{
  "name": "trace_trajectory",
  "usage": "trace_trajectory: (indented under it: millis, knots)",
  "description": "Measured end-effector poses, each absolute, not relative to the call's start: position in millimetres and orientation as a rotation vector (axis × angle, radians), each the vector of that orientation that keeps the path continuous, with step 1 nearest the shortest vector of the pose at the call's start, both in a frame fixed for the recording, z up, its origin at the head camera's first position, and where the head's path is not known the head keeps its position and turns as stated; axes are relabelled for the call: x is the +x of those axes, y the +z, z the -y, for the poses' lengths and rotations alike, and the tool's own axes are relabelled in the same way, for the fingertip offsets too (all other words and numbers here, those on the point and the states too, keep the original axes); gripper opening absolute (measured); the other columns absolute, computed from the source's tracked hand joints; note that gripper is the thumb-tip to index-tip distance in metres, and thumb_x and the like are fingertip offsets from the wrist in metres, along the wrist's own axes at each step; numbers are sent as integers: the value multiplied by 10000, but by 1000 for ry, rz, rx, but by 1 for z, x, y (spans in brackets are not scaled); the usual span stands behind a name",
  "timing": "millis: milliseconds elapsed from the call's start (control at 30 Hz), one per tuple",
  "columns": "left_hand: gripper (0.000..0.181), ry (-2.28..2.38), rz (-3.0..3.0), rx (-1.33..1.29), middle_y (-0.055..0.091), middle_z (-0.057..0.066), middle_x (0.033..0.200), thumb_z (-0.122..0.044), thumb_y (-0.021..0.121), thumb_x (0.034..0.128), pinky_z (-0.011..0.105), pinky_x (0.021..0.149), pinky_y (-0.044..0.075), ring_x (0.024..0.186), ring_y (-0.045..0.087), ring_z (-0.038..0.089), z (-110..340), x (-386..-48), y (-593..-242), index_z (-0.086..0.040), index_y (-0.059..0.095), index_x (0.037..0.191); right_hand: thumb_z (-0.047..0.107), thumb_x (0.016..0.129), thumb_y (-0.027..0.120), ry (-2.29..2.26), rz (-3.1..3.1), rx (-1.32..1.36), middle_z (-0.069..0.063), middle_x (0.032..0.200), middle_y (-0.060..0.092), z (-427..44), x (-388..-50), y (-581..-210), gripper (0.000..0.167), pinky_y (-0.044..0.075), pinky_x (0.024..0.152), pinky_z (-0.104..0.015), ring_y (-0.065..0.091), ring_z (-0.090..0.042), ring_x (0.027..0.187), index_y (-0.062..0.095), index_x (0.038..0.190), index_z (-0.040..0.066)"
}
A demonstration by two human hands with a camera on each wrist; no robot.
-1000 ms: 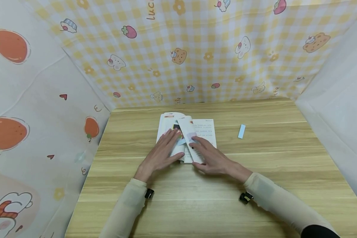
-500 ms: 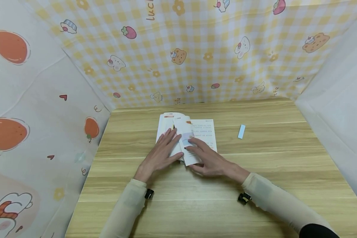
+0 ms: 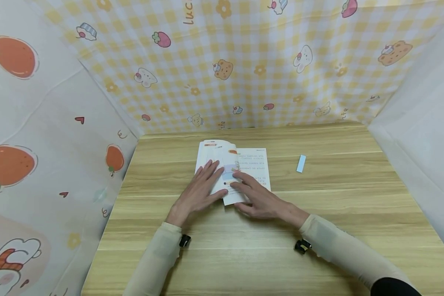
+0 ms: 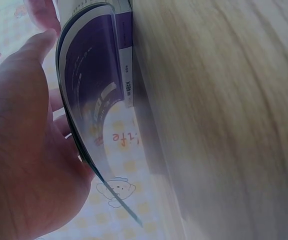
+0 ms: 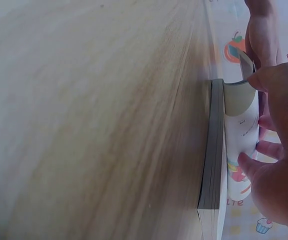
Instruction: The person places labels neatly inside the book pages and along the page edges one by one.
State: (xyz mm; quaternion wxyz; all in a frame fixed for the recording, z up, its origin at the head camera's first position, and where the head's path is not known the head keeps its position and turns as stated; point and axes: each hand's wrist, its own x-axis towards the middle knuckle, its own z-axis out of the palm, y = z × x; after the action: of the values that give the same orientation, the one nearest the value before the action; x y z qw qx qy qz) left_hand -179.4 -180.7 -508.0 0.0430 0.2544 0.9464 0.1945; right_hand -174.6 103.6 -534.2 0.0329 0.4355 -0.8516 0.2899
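Note:
An open book (image 3: 254, 158) lies on the table, printed text on its right page. My left hand (image 3: 197, 191) rests with spread fingers on the left pages. In the left wrist view the purple cover (image 4: 91, 65) bows up beneath that side. A page (image 3: 231, 197) with a small coloured picture curves over toward the left. My right hand (image 3: 260, 197) touches this page with its fingertips, thumb near the lower edge. The right wrist view shows the page (image 5: 241, 127) bulging above the thick page block, with the right hand (image 5: 281, 145) against it.
A light blue strip (image 3: 301, 163) lies on the wooden table (image 3: 340, 197), to the right of the book. Behind the table hangs a yellow checked cloth (image 3: 259, 82). A white printed cloth (image 3: 59, 123) covers the left side.
The page under my right hand has swung left and flattened, covering a picture and a blue strip on the left page. My right hand has shifted slightly left; the left hand stays put.

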Motion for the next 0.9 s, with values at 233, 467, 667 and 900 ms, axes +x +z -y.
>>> trace_trajectory:
  millis: [233, 467, 667, 900]
  knots:
    - [837, 581, -2897, 775, 165, 56, 1925, -618, 570, 1138, 552, 1487, 107, 1810, 92, 294, 181, -181, -509, -145, 338, 1790, 288, 1032, 840, 880, 2606, 1319, -280, 1746, 447, -102, -174, -535, 636, 472, 1318, -601, 445, -434, 1648, 604, 1556, 16]
    - [845, 571, -2900, 784, 171, 54, 1923, -621, 577, 1135, 561, 1486, 112, 1809, 103, 294, 181, -181, -509, -137, 342, 1787, 304, 1040, 840, 913, 2644, 1271, -258, 1781, 415, -102, -174, -537, 618, 479, 1318, -593, 458, -421, 1649, 601, 1543, 34]
    - [861, 547, -2903, 786, 167, 63, 1924, -620, 582, 1133, 567, 1484, 117, 1809, 104, 302, 181, -183, -509, -135, 321, 1794, 317, 1051, 824, 918, 2644, 1282, -240, 1761, 430, -99, -175, -536, 611, 547, 1251, -570, 538, -404, 1582, 602, 1549, 42]
    - [876, 539, -2903, 787, 171, 58, 1923, -635, 585, 1124, 562, 1486, 114, 1809, 105, 291, 182, -183, -507, -149, 309, 1799, 284, 1066, 800, 941, 2641, 1321, -236, 1733, 455, -96, -177, -537, 567, 558, 1243, -561, 588, -396, 1542, 601, 1536, 37]
